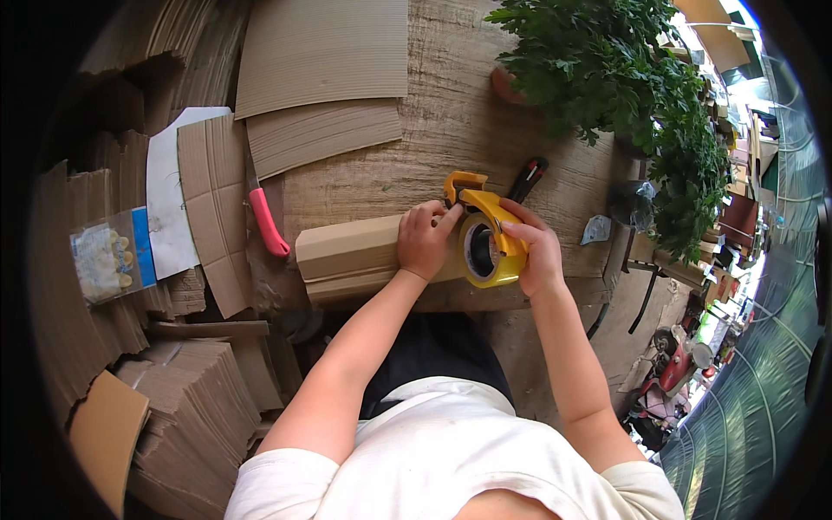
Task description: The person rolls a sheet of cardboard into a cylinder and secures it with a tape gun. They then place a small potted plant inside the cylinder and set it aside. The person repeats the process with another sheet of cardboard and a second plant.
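Brown wood, worn and grained, makes the desk [438, 143] at which the person is standing. Along its far right edge spreads a leafy green plant [598, 61], and toward its far left part lie flat cardboard sheets [325, 56].

The long cardboard carton [342, 251] lies along the near edge of the desk. I judge it is light and rather stiff along its length, but its walls may dent under hard pressure; the folded long edges seem the safest place to hold.

The yellow tape dispenser [490, 206] is at the right end of the carton, near the desk's near right corner. With its roll it is probably heavier than the carton, hard and a little slippery; it is better to hold the frame, away from the cutting edge.

The right hand [541, 251] is clamped on this dispenser from its right side. The left hand [423, 241] is on the carton, with its fingers close to the dispenser's front; whether they pinch the tape, I cannot tell.

A pink-handled knife [268, 224] lies left of the carton, and a dark cutter [526, 179] lies behind the dispenser.
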{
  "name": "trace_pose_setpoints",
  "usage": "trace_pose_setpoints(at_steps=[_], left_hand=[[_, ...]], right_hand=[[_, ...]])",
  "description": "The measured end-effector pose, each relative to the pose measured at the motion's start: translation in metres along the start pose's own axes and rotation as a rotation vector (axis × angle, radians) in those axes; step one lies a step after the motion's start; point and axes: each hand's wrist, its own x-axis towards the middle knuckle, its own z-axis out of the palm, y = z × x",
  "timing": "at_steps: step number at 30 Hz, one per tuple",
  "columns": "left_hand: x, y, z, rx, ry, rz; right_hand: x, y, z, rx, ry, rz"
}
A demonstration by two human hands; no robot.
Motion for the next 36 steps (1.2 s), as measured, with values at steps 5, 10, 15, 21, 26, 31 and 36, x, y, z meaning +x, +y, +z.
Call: trace_pose_setpoints(at_steps=[5, 10, 15, 21, 26, 31, 36], left_hand=[[0.001, -0.002, 0.001, -0.005, -0.046, 0.051], [0.001, -0.003, 0.003, 0.009, -0.070, 0.066], [0.003, -0.003, 0.008, 0.055, -0.076, 0.018], [0.004, -0.003, 0.011, 0.058, -0.145, -0.052], [0.015, -0.007, 0.006, -0.089, -0.245, 0.108], [0.030, -0.011, 0.002, -0.057, -0.452, -0.003], [0.031, -0.006, 0.004, 0.055, -0.525, -0.079]], right_hand=[[-0.002, -0.027, 0.008, -0.524, -0.067, 0.125], [0.004, -0.035, 0.045, -1.654, -0.015, -0.066], [-0.001, -0.011, 0.007, -1.302, 0.018, -0.228], [-0.083, 0.048, -0.010, -1.292, 0.188, -0.207], [-0.072, 0.074, -0.020, -1.342, 0.251, -0.478], [-0.056, 0.085, -0.024, -1.193, 0.280, -0.618], [-0.057, 0.089, -0.029, -1.179, 0.293, -0.657]])
